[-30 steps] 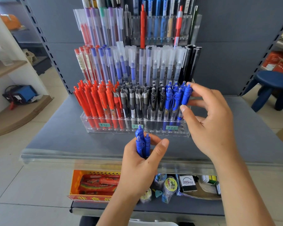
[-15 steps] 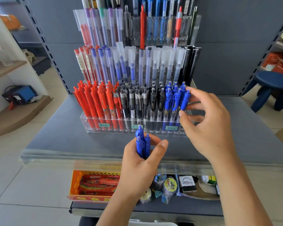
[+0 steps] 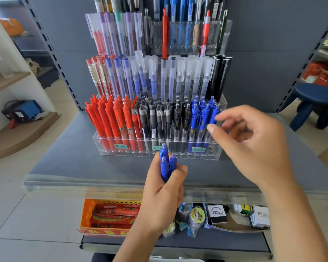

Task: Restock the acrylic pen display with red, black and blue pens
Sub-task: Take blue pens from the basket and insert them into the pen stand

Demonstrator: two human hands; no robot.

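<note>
Landmark: acrylic pen display [image 3: 219,148], tiered, standing toward the back of the grey table [image 3: 68,163].

Red pens [image 3: 110,120] fill the left end of the display's front tier; black pens [image 3: 165,118] the middle; blue pens [image 3: 199,116] the right end. Taller tiers behind carry capped pens.

Left hand [image 3: 163,193]: raised from below, just in front of the display's front wall at about its middle, forearm coming up from the bottom edge. Fingers clenched around a bundle of blue pens in hand [image 3: 166,165], clicker ends pointing up, tips reaching the level of the display base. Thumb lies along the bundle's right side.

Right hand [image 3: 254,146]: at the display's right front corner, palm facing left, forearm running off to the lower right. Fingers released and loosely spread, holding nothing; the index fingertip sits just beside the rightmost blue pen in the front tier, motion-blurred, contact not certain. Thumb tip hovers lower, near that pen's barrel.

Room: bare table surface lies left and right of the display and in a strip in front of it to the table's front edge. A few open holes show at the display's front right corner, beside the right hand. A blue stool [image 3: 314,103] stands on the floor, well right of the display.
</note>
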